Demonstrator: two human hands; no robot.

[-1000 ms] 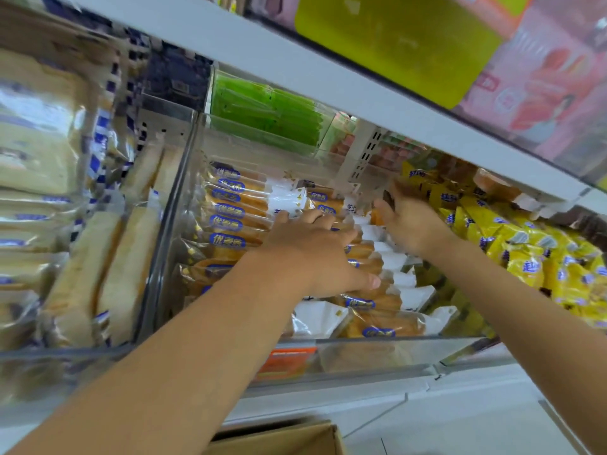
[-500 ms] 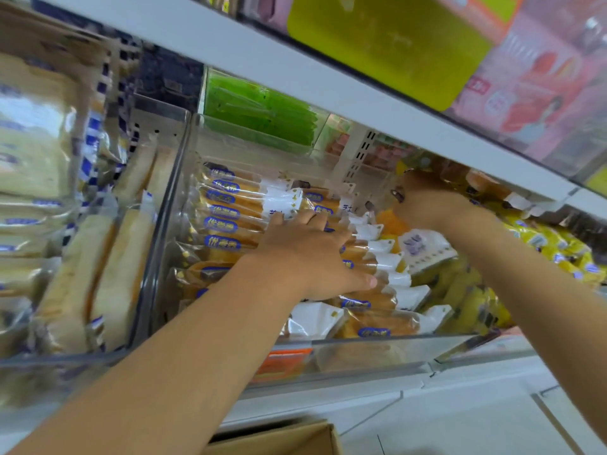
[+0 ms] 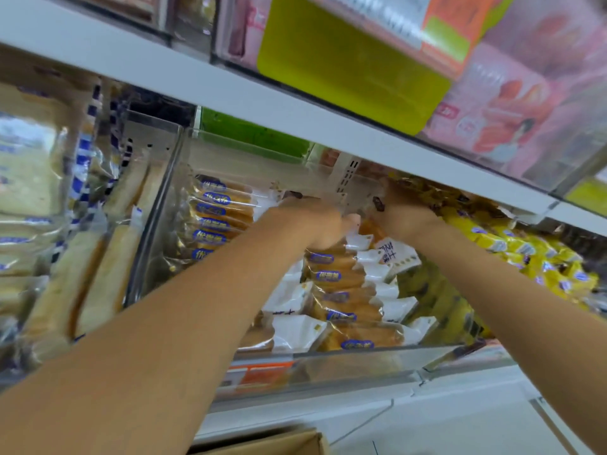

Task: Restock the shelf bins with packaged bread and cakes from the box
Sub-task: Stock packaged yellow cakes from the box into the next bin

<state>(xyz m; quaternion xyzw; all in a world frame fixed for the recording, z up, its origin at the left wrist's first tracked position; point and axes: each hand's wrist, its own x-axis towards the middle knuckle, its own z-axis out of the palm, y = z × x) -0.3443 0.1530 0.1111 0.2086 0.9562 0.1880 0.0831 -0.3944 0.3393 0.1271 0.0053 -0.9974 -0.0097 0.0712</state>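
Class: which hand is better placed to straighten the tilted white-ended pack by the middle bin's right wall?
Probably right. The right hand is nearest, its wrist just beside that pack; the left hand lies further left.

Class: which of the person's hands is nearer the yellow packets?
Right. The right hand is just beside the yellow packets, at their left edge; the left hand is further left, over the orange bread packs.
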